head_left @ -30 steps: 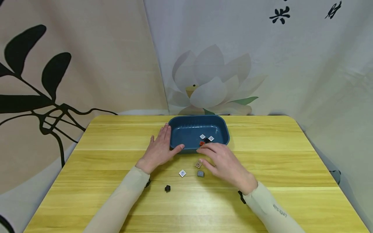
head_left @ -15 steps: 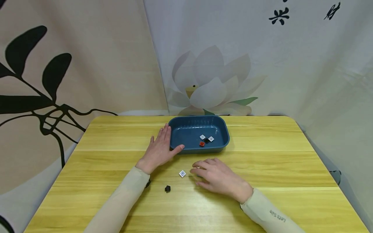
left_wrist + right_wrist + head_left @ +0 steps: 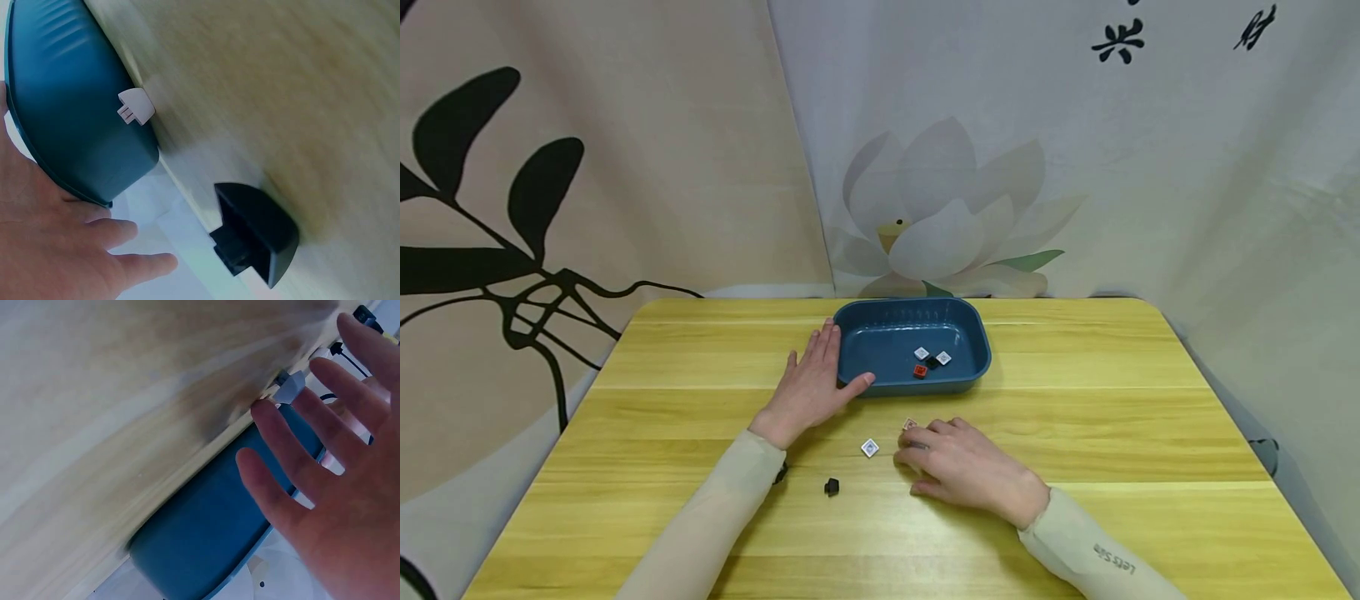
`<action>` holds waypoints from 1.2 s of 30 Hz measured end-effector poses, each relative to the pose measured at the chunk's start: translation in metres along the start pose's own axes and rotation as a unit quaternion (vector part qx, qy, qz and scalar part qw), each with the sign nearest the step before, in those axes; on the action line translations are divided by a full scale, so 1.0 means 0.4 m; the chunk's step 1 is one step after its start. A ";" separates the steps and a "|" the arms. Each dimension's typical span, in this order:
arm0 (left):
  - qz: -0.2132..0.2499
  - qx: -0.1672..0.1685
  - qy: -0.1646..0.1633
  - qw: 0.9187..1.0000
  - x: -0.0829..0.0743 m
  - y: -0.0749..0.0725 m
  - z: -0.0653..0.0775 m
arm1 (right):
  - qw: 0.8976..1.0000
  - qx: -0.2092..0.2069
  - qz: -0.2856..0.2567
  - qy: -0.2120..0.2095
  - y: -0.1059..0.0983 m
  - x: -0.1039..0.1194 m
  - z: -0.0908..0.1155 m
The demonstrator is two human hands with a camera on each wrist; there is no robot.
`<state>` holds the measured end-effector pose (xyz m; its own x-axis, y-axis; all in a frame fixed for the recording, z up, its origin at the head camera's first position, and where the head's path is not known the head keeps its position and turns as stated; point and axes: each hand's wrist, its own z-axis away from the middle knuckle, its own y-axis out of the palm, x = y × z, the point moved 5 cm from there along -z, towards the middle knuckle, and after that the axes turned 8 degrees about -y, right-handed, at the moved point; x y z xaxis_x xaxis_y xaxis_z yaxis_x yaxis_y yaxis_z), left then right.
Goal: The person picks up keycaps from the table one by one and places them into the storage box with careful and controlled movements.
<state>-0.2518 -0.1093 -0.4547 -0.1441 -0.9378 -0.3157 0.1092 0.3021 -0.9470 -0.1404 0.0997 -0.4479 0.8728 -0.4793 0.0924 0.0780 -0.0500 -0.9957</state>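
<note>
My left hand [image 3: 805, 385] lies along the left side of a blue tray [image 3: 917, 388], fingers straight on its wall and thumb at the front rim. My right hand [image 3: 966, 467] is low over the table in front of the tray, fingers spread and slightly bent, holding nothing. A grey keycap [image 3: 290, 387] lies right by its fingertips, partly hidden by them in the head view. Just beyond them is a beige keycap [image 3: 909, 424]. To the left lie a white keycap [image 3: 869, 448] and a black keycap [image 3: 832, 487], the black one on its side with its stem showing.
Inside the tray lie a red keycap [image 3: 920, 372], a black one and two white ones. The tray stands near the back edge of the wooden table [image 3: 1075, 400]. A printed curtain [image 3: 1150, 183] hangs behind it.
My right hand has drawn back from the tray's front rim toward the near side, then lowered its fingers around the grey keycap. My left hand and the tray have stayed put.
</note>
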 end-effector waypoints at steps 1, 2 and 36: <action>0.000 0.001 0.000 1.000 0.000 -0.001 0.000 | 1.000 -0.002 0.001 0.001 -0.001 0.000 0.001; 0.000 0.001 -0.001 1.000 0.000 -0.001 0.001 | 1.000 -0.005 0.002 0.001 -0.002 0.000 0.002; -0.002 -0.002 0.003 1.000 0.001 0.000 -0.002 | 0.979 -0.193 -0.036 0.055 -0.103 -0.061 0.066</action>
<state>-0.2528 -0.1095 -0.4550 -0.1509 -0.9380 -0.3121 0.1044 0.2989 -0.9486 -0.1521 0.1364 -0.4091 0.8134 -0.5519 0.1839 -0.0683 -0.4044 -0.9120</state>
